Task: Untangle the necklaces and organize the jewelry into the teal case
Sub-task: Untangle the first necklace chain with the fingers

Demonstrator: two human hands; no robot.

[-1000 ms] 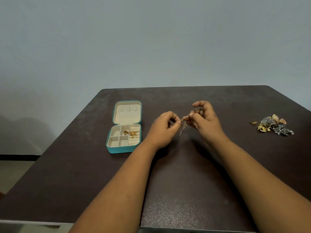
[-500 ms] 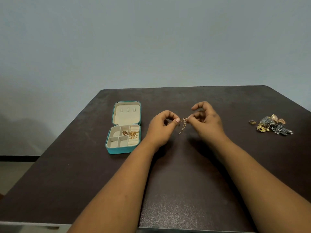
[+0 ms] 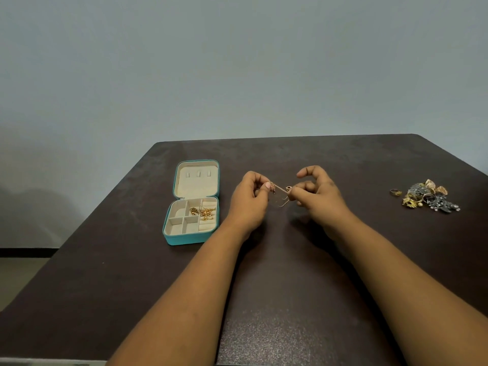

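Bare forearms, sleeveless to the frame edge

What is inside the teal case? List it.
The teal case lies open: a tangle of gold chains in its upper middle compartment, cream ring rolls at right. The other compartments look bare. Anything under the chains is hidden.

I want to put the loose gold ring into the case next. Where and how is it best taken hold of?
The gold ring lies on the table, a little apart from the jewelry pile, on the pile's left. Probably best to come from above with the right hand, nearer to it, and pinch the band across its rim with thumb and forefinger; its left side is free of the pile.
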